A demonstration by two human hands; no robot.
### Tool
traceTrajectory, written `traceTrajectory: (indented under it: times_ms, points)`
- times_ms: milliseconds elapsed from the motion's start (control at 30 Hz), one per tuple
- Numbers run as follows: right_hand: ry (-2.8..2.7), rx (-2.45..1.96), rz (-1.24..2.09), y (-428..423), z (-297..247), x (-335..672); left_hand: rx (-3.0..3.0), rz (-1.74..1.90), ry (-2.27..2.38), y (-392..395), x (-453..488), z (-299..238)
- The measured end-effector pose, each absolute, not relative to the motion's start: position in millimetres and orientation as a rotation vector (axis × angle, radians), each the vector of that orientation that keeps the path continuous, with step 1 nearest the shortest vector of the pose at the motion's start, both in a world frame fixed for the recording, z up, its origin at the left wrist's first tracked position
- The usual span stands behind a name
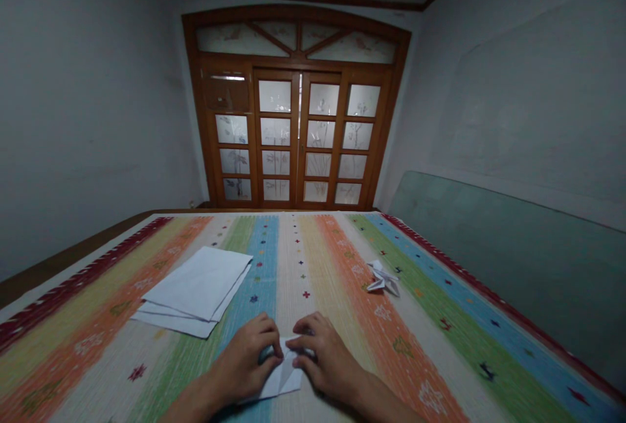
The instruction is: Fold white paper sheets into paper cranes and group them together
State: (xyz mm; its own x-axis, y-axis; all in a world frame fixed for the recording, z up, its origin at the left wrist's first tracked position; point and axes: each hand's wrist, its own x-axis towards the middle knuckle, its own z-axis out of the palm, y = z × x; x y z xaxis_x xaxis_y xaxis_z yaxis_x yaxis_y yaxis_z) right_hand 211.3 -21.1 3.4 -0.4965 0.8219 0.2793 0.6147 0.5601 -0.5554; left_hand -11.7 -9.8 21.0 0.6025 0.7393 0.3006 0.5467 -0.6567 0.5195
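Note:
A sheet of white paper, folded into a point (pixel 282 380), lies on the cloth between my two hands. My left hand (pixel 243 359) pinches its left side with the fingertips. My right hand (pixel 325 358) presses on its right side, and the fingers of both hands nearly meet above the fold. Much of the paper is hidden under my fingers. To the upper left of my left hand lies a loose stack of white paper sheets (pixel 195 289). A small folded paper figure (pixel 383 278) sits farther off, to the upper right of my right hand.
A wide cloth with coloured stripes (pixel 298 260) covers the surface under everything. A dark wooden edge (pixel 63 263) runs along its far left side. Wooden glazed doors (pixel 296 139) stand beyond it, and a pale green panel (pixel 508 266) rises at the right.

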Motion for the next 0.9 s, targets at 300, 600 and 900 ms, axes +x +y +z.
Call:
traceTrajectory:
  times_ms: [300, 600, 900]
  points:
    - [-2.415, -1.063, 0.378, -22.3, 1.2, 210.4, 2.480, 0.737, 1.046, -10.4, -10.7, 18.3]
    - [-2.435, -1.091, 0.432, -20.3, 2.7, 209.1, 2.382, 0.656, 1.291, -12.9, -1.2, 16.1]
    - [-2.318, -1.240, 0.548, -9.7, 5.2, 219.8, 2.428, 0.579, 1.385, -21.3, 4.6, 20.5]
